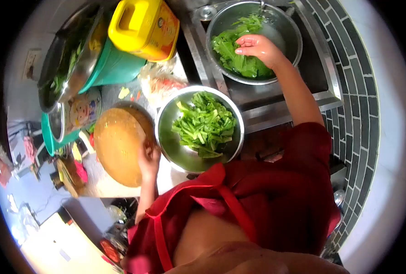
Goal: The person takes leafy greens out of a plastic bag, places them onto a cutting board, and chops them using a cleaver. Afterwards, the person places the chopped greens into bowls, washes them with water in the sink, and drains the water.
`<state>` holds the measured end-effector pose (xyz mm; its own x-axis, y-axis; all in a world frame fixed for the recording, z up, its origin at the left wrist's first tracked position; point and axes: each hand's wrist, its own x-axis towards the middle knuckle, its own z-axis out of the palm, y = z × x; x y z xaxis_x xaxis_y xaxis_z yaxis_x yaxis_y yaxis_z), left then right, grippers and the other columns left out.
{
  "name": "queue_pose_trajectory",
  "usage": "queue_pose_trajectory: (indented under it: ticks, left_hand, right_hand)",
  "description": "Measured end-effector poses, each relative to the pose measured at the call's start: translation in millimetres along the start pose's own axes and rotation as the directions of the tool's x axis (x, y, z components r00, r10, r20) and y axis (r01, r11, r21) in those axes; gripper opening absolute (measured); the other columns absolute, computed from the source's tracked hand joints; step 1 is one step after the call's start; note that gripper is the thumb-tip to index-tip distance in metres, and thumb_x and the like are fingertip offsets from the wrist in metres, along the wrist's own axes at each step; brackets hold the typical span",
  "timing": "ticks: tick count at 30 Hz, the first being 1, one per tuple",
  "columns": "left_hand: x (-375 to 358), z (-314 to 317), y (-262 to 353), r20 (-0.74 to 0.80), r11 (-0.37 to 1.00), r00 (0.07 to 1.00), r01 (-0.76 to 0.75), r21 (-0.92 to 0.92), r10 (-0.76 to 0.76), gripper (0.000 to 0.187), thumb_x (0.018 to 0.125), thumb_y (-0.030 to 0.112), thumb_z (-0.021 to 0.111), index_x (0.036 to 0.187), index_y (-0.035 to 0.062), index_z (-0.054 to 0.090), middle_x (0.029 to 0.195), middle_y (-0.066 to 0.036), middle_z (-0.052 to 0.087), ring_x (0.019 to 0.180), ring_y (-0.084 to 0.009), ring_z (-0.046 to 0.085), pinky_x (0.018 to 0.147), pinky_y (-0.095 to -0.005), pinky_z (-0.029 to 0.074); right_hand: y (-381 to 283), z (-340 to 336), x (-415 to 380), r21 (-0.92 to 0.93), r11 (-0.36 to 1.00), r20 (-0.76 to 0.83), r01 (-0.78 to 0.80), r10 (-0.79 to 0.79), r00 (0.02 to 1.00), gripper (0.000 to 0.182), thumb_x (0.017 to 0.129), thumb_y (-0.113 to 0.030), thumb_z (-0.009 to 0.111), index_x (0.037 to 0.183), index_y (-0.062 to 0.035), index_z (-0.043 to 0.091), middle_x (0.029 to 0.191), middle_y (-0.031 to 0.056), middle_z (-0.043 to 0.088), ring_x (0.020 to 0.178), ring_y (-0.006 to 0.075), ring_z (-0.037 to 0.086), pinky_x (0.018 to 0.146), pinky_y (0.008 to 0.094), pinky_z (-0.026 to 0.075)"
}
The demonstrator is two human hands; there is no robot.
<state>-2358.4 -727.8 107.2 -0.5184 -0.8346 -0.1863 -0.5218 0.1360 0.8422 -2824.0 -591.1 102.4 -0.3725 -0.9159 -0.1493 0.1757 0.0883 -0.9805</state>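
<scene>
Over a metal basin at the top right, my right hand has its fingers drawn together at the edge of wet leafy greens. The greens fill the basin's left side, with water showing on the right. My left hand is low at the right edge of a round wooden cutting board; its fingers are blurred, and I cannot tell whether they grip anything. Beside that hand stands a steel bowl with cut leafy greens in it.
A yellow jug stands at the back, near a clear plastic bag. To the left, a tilted metal pan with greens rests by a green tub. The basin sits in a metal-framed sink along a grey tiled wall.
</scene>
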Motion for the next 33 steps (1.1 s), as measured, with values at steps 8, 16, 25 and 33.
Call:
queue_pose_trajectory:
  ticks: [8, 16, 25, 33]
  left_hand:
    - [43, 63, 124, 0.153, 0.883, 0.874, -0.468, 0.016, 0.461, 0.041, 0.069, 0.005, 0.071, 0.108, 0.0064, 0.059, 0.100, -0.009, 0.055, 0.070, -0.0146, 0.055, 0.066, -0.0252, 0.047]
    - [23, 53, 62, 0.284, 0.923, 0.959, 0.127, -0.363, -0.020, 0.008, 0.079, 0.003, 0.064, 0.086, 0.0047, 0.061, 0.071, 0.003, 0.057, 0.064, -0.0060, 0.052, 0.061, -0.0182, 0.042]
    - [8, 32, 64, 0.459, 0.842, 0.887, 0.205, -0.499, 0.056, 0.005, 0.086, 0.007, 0.056, 0.090, 0.0065, 0.053, 0.069, 0.001, 0.054, 0.061, -0.0075, 0.053, 0.055, -0.0191, 0.040]
    - [7, 31, 64, 0.526, 0.884, 0.845, 0.169, -0.435, 0.097, 0.009, 0.085, 0.003, 0.055, 0.094, 0.0042, 0.054, 0.074, 0.000, 0.055, 0.060, -0.0059, 0.051, 0.054, -0.0186, 0.041]
  right_hand:
    - [-6, 132, -51, -0.013, 0.993, 0.358, -0.121, 0.118, 0.926, 0.028, 0.076, -0.004, 0.066, 0.100, 0.0031, 0.056, 0.087, 0.0055, 0.061, 0.082, 0.0112, 0.056, 0.075, 0.0247, 0.045]
    - [56, 161, -78, -0.352, 0.936, 0.257, 0.010, 0.087, 0.963, 0.040, 0.070, -0.013, 0.072, 0.104, -0.0002, 0.055, 0.089, 0.0136, 0.063, 0.082, 0.0213, 0.061, 0.073, 0.0305, 0.048]
    - [5, 177, -95, -0.848, 0.415, 0.141, 0.329, -0.421, 0.896, 0.032, 0.073, -0.019, 0.071, 0.101, -0.0072, 0.061, 0.087, 0.0083, 0.059, 0.072, 0.0198, 0.058, 0.066, 0.0288, 0.048]
    - [-1, 226, -88, -0.506, 0.832, 0.267, 0.225, -0.097, 0.959, 0.024, 0.072, -0.018, 0.070, 0.091, -0.0065, 0.062, 0.079, 0.0091, 0.064, 0.072, 0.0188, 0.063, 0.066, 0.0300, 0.049]
